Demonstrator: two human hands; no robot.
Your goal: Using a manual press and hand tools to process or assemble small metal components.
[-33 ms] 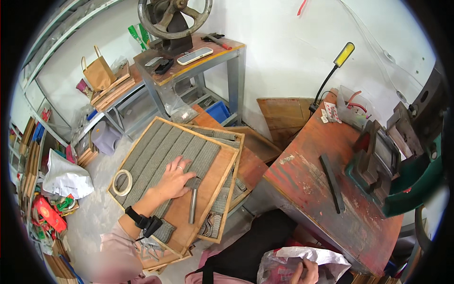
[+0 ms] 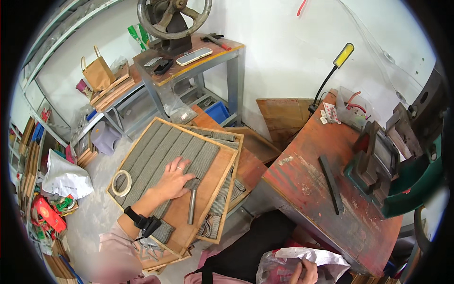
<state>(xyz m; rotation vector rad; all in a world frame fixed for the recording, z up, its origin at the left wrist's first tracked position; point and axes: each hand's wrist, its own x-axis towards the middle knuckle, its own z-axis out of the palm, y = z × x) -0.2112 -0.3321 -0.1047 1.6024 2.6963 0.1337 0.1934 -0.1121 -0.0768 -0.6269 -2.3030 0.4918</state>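
Note:
My left hand (image 2: 172,183), with a dark strap on its wrist, lies over long grey, finely ribbed rows (image 2: 153,142) in a shallow wooden tray (image 2: 220,165). Its fingers are apart and touch the end of the rightmost rows. Just below the fingertips a grey metal rod (image 2: 191,207) lies on the tray's bare wood. A roll of tape (image 2: 122,183) rests at the tray's left side. At the lower edge, my right hand (image 2: 305,272) is in the mouth of a white plastic bag (image 2: 326,258), its fingers bent together. What they grip is hidden.
Under the top tray sits a second tray (image 2: 215,226) holding similar rows. To the right, a worn red worktable (image 2: 302,189) carries a dark flat bar (image 2: 331,184), a green-and-brown vise-like machine (image 2: 373,165) and a yellow-headed lamp (image 2: 344,55). A phone (image 2: 194,56) lies on the back table.

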